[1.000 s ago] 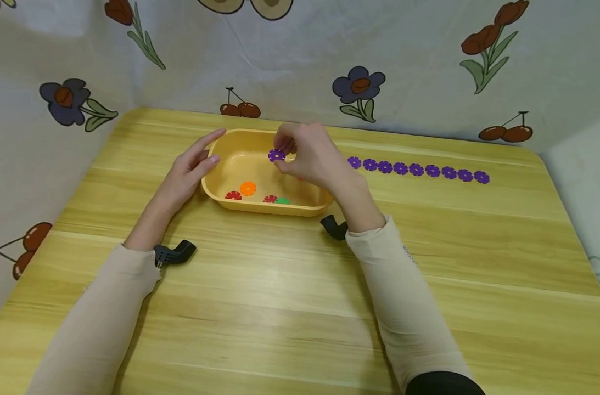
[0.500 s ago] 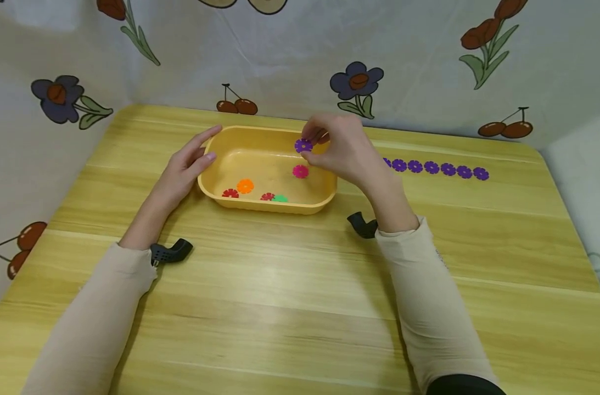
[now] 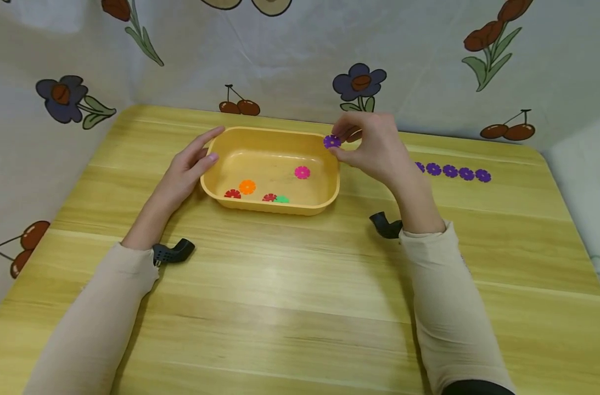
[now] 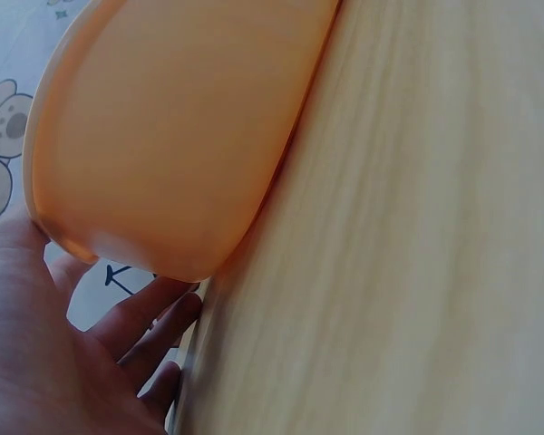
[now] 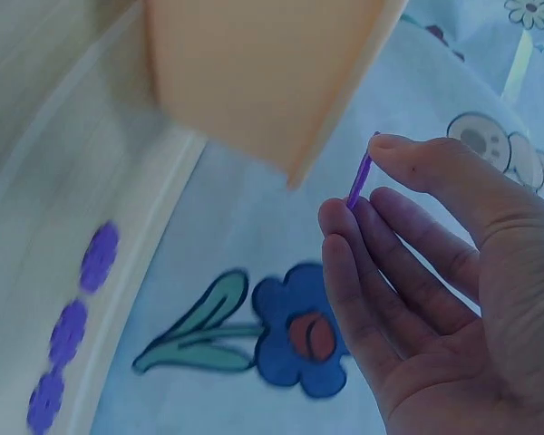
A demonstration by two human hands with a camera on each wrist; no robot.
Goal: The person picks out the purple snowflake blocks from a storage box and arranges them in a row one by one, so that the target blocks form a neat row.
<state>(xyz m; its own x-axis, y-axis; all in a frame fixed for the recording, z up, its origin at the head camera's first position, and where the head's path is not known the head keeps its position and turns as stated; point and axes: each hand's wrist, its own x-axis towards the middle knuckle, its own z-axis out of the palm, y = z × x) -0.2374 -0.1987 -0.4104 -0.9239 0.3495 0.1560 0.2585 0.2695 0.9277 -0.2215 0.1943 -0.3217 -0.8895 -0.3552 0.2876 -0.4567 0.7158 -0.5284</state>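
Observation:
At the left end of the yellow plastic tub (image 3: 260,208), my left hand (image 3: 183,170) holds the rim, thumb on the edge and other fingers against the outer wall in the left wrist view. My right hand (image 3: 379,145) pinches a purple flower-shaped disc (image 3: 331,141) between thumb and fingertips, above the tub's back right corner. The disc appears edge-on in the right wrist view. Inside the tub lie a pink disc (image 3: 302,173), an orange disc (image 3: 247,187), a green disc (image 3: 281,199) and two red discs (image 3: 233,194).
A row of several purple discs (image 3: 450,171) lies flat on the wooden table (image 3: 280,285), right of the tub; its left part is hidden behind my right hand. A patterned cloth (image 3: 290,55) hangs behind the table's back edge. Each wrist carries a black camera mount (image 3: 173,252).
My right hand has moved right with the purple disc, from over the tub's middle to its right corner, uncovering the pink disc. The left hand has kept its place on the tub.

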